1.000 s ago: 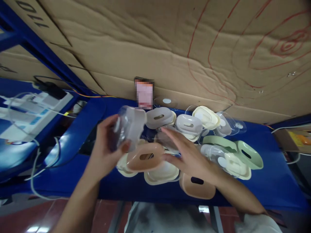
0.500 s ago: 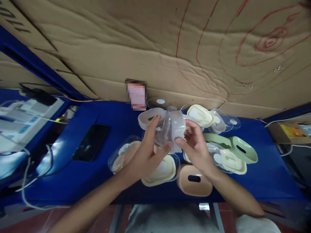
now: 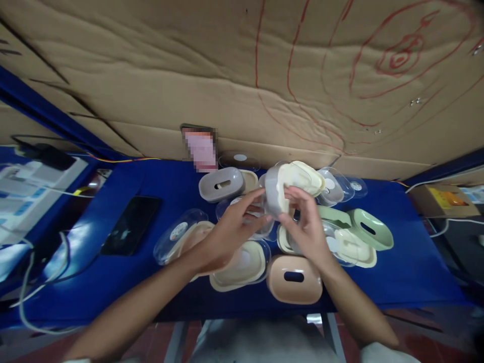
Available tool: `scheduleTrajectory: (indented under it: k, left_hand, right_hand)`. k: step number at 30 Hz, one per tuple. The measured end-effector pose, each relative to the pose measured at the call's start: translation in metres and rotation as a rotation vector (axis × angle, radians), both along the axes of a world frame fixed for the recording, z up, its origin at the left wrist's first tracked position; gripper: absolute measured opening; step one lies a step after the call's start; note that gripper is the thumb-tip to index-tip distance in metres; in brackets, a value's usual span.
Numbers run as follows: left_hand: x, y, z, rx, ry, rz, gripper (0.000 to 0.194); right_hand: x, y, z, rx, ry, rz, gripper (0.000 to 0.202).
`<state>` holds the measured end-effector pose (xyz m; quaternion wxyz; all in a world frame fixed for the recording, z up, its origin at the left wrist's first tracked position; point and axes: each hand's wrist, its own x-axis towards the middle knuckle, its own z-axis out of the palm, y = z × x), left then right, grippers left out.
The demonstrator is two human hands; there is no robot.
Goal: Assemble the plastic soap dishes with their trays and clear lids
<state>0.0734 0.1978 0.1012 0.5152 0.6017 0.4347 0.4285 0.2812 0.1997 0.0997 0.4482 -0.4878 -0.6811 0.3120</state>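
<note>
Between my hands, above the table, is a small grey plastic box (image 3: 273, 194) with a cream inner side and what looks like clear plastic at its left. It is tilted on its side. My right hand (image 3: 305, 217) grips its right edge, thumb below and fingers curled behind. At the left side, the fingertips and thumb of my left hand (image 3: 236, 227) close on it. Under the hands lie a peach slotted cover (image 3: 278, 292), a cream tray (image 3: 230, 283) with a clear lid, and clear lids partly hidden by my left hand.
A grey slotted cover (image 3: 209, 186) lies at the back. Green slotted covers (image 3: 383, 237) and a cream tray (image 3: 366, 254) lie on the right. A black phone (image 3: 130, 227) is at left; another phone (image 3: 200, 148) leans on the cardboard wall (image 3: 170, 101). Cables and power strips (image 3: 34, 196) fill the far left.
The grey box has turned between my hands, so its grey side and cream inside now show. The view has shifted slightly to the right.
</note>
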Motion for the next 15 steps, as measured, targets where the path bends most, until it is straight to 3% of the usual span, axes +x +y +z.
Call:
scheduleTrajectory:
  k: [4,10,15]
  left_hand:
    - [0.002,0.0024,0.0001,0.111,0.098,0.01,0.046]
    - [-0.0002,0.0036,0.0023,0.196,0.117,0.0,0.022]
    - [0.0006,0.001,0.0041,0.235,0.242,-0.097,0.042]
  right_hand:
    - [-0.0071,-0.0049,-0.0084,-0.049,0.05,-0.022,0.045]
    - [-0.006,-0.0049,-0.0118,-0.222,0.46,0.102,0.042]
    - [-0.0112,-0.0058,-0.0091,-0.173,0.509,0.106,0.043]
